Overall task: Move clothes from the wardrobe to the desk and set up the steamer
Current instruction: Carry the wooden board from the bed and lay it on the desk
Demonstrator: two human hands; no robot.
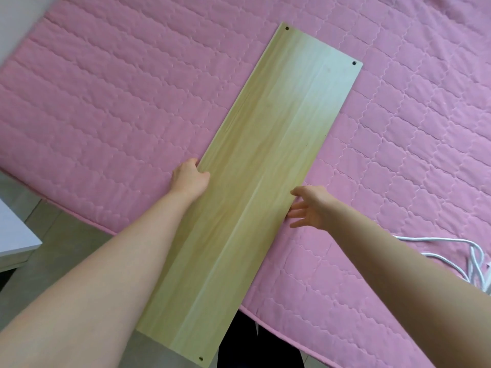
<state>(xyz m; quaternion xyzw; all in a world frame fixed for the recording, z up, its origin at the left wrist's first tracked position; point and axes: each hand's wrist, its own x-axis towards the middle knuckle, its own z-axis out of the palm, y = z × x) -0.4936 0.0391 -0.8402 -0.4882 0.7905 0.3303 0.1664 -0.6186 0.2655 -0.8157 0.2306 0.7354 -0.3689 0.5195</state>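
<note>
Two hands are on one long wooden board, which lies slantwise across the pink quilted bed with its near end hanging out past the bed's near edge. My left hand is curled round the board's left long edge, gripping it; my right hand is spread open, fingers splayed at the right long edge, touching it or nearly so, not clasping.

No clothes and no steamer body show here, so I judge this a setting-up step: laying a firm pressing surface. A white cord lies coiled near the bed's right edge, perhaps the steamer's.

The board is smooth pale laminate with a faint grain, thin and rigid, with small dark holes at its corners. The quilt is soft and stitched in scalloped rows, so the board may rock. Next I would need to slide it further onto the bed until it is fully borne.
</note>
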